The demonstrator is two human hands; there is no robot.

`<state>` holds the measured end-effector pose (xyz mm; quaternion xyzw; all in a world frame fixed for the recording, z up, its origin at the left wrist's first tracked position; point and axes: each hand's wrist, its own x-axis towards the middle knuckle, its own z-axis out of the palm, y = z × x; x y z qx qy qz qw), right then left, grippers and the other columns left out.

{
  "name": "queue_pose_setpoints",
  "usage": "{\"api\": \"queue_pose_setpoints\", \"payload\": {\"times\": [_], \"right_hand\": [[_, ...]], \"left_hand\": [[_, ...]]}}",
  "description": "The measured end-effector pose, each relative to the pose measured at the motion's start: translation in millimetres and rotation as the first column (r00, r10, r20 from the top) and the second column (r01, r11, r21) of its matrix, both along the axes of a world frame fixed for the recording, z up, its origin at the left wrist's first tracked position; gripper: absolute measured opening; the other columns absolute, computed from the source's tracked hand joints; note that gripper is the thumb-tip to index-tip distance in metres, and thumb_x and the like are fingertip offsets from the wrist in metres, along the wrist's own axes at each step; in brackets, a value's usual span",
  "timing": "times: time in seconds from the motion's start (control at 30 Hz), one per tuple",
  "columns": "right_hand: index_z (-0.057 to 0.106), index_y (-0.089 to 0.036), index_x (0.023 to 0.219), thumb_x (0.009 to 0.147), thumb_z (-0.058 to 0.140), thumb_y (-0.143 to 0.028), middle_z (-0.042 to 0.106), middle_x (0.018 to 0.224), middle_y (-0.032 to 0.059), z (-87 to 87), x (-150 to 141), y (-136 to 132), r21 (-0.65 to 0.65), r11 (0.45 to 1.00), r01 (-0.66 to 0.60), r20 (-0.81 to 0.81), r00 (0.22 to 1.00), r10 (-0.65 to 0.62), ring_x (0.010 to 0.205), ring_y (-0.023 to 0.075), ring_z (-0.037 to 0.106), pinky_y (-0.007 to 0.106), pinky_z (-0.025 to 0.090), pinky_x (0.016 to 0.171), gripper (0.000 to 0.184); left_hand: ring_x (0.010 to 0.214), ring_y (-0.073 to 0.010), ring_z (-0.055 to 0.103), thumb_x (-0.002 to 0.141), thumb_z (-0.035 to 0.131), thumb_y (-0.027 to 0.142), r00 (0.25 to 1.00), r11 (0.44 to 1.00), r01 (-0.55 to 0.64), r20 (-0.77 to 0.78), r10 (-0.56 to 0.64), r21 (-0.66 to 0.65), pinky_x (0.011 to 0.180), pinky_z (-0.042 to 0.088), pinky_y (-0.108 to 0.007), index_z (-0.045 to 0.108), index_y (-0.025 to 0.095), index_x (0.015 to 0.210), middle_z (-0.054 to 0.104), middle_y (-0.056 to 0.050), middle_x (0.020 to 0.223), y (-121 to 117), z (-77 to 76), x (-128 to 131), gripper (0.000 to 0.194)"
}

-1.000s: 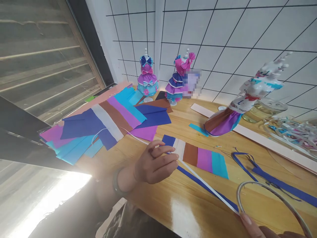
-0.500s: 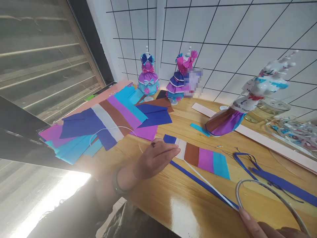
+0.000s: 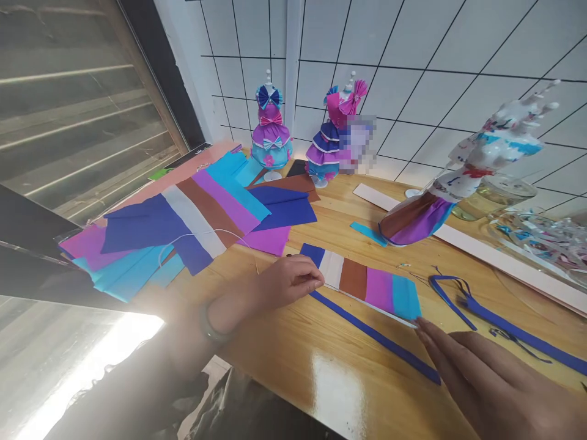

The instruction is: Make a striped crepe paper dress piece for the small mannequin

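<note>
A small striped piece of cloth or paper (image 3: 353, 280) lies flat on the table, in blue, white, brown, purple and turquoise bands. Along its near edge runs a thin white cord (image 3: 391, 315), pulled straight. At the blue and white end, my left hand (image 3: 291, 282) is pinched on the cord, fingertips at the table. My right hand (image 3: 498, 379) pinches the cord's other end by the turquoise corner. Closer to me, a narrow dark blue strip (image 3: 376, 339) lies roughly alongside. More white cord loops from my left hand over a pile of coloured sheets (image 3: 183, 223).
Two small dress forms in layered dresses (image 3: 270, 131) (image 3: 328, 146) stand at the back. A third form (image 3: 481, 165) leans at the right, by a pale flat strip (image 3: 468, 247). Dark blue ribbon pieces (image 3: 509, 324) and a tangle of ribbons (image 3: 545, 244) lie right.
My right hand has moved up and left, bringing the cord from a slant below onto the striped piece's near edge. The grey ring beside that hand is out of sight.
</note>
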<state>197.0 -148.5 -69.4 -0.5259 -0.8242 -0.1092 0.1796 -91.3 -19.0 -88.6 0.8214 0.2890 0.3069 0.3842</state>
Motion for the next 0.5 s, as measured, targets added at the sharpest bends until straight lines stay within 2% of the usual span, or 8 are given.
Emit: {"api": "queue_pose_setpoints", "payload": {"times": [0.1, 0.17, 0.23, 0.3, 0.4, 0.47, 0.5], "right_hand": [[0.064, -0.019, 0.101, 0.094, 0.037, -0.035, 0.064, 0.075, 0.0036, 3.0, -3, 12, -0.088, 0.994, 0.067, -0.025, 0.997, -0.069, 0.063, 0.0157, 0.064, 0.025, 0.043, 0.052, 0.032], [0.065, -0.022, 0.094, 0.091, 0.041, -0.043, 0.068, 0.078, 0.0031, 5.3, -1, 19, -0.198, 0.972, 0.129, -0.077, 0.986, -0.147, 0.064, 0.0162, 0.066, 0.024, 0.046, 0.053, 0.032], [0.066, -0.026, 0.088, 0.086, 0.044, -0.051, 0.071, 0.081, 0.0014, 8.4, 5, 25, -0.333, 0.924, 0.186, -0.124, 0.963, -0.239, 0.067, 0.0167, 0.068, 0.023, 0.05, 0.055, 0.034], [0.066, -0.028, 0.084, 0.082, 0.045, -0.058, 0.072, 0.082, -0.0004, 12.1, 10, 30, -0.454, 0.851, 0.264, -0.137, 0.923, -0.359, 0.07, 0.0173, 0.068, 0.022, 0.051, 0.057, 0.036], [0.066, -0.03, 0.081, 0.075, 0.044, -0.068, 0.072, 0.078, -0.0017, 17.7, 14, 37, -0.619, 0.692, 0.372, -0.076, 0.848, -0.524, 0.068, 0.0187, 0.067, 0.025, 0.051, 0.055, 0.043], [0.065, -0.031, 0.081, 0.072, 0.043, -0.071, 0.072, 0.076, -0.0022, 19.6, 13, 41, -0.687, 0.61, 0.396, -0.025, 0.825, -0.564, 0.066, 0.0192, 0.067, 0.026, 0.051, 0.055, 0.047], [0.065, -0.031, 0.081, 0.072, 0.042, -0.071, 0.072, 0.075, -0.0023, 19.5, 12, 43, -0.697, 0.593, 0.403, -0.009, 0.823, -0.569, 0.066, 0.0192, 0.066, 0.026, 0.05, 0.055, 0.047]], "left_hand": [[0.074, -0.0124, 0.057, 0.082, 0.052, 0.026, 0.998, 0.958, -0.048, -0.044, 0.037, -0.283, 0.069, 0.045, -0.024, 0.061, 0.014, 0.077, 0.061, -0.003, 0.075, 0, 4.4, -2, 0.015], [0.066, -0.0112, 0.056, 0.08, 0.053, 0.028, 0.997, 0.887, -0.078, -0.056, 0.059, -0.455, 0.062, 0.044, -0.022, 0.058, 0.014, 0.075, 0.059, -0.001, 0.068, 1, 6.8, -3, 0.015], [0.054, -0.0092, 0.053, 0.077, 0.054, 0.03, 0.995, 0.816, -0.097, -0.069, 0.07, -0.57, 0.052, 0.042, -0.021, 0.056, 0.015, 0.075, 0.053, 0.003, 0.059, 3, 8.6, -5, 0.015], [0.045, -0.007, 0.046, 0.075, 0.056, 0.032, 0.991, 0.772, -0.134, -0.098, 0.093, -0.622, 0.045, 0.036, -0.019, 0.056, 0.015, 0.074, 0.048, 0.005, 0.053, 7, 9.1, -8, 0.017], [0.046, -0.0055, 0.04, 0.07, 0.059, 0.031, 0.98, 0.758, -0.199, -0.145, 0.138, -0.622, 0.045, 0.031, -0.018, 0.059, 0.014, 0.069, 0.047, 0.005, 0.054, 13, 5.8, -13, 0.017], [0.05, -0.0061, 0.04, 0.068, 0.061, 0.031, 0.974, 0.761, -0.225, -0.156, 0.163, -0.609, 0.047, 0.03, -0.019, 0.061, 0.014, 0.069, 0.049, 0.004, 0.056, 17, 1.3, -16, 0.017], [0.052, -0.0068, 0.042, 0.068, 0.06, 0.032, 0.973, 0.764, -0.229, -0.149, 0.174, -0.603, 0.049, 0.03, -0.02, 0.062, 0.014, 0.069, 0.05, 0.004, 0.057, 19, -1.1, -17, 0.018]]}}
